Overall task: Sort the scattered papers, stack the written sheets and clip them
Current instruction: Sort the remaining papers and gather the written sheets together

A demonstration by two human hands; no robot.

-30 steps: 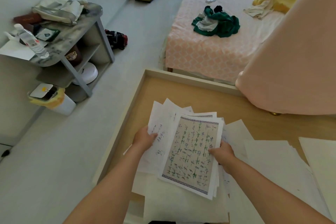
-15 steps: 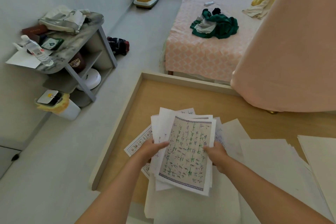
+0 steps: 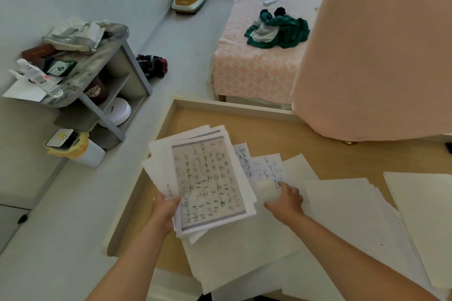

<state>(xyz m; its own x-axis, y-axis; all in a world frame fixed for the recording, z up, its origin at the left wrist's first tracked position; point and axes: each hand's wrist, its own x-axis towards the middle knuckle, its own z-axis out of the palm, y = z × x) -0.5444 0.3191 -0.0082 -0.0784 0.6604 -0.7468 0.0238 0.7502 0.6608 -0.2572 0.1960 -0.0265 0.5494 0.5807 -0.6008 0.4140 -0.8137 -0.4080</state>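
My left hand grips a stack of written sheets by its lower left corner and holds it above the wooden table. The top sheet has a printed border and columns of green and dark handwriting. My right hand is off the stack and pinches the corner of a written sheet lying on the table, which curls up under my fingers. Another written sheet lies beside it. Blank white sheets are spread over the right and near part of the table. No clip is in view.
A large pink lampshade hangs over the table's far right. A bed with green clothes stands beyond the table. On the left are a grey shelf unit with clutter and a small bin on the floor.
My right hand has let go of the stack and moved right to a written sheet on the table. My left hand now holds the stack alone, swung to the left.
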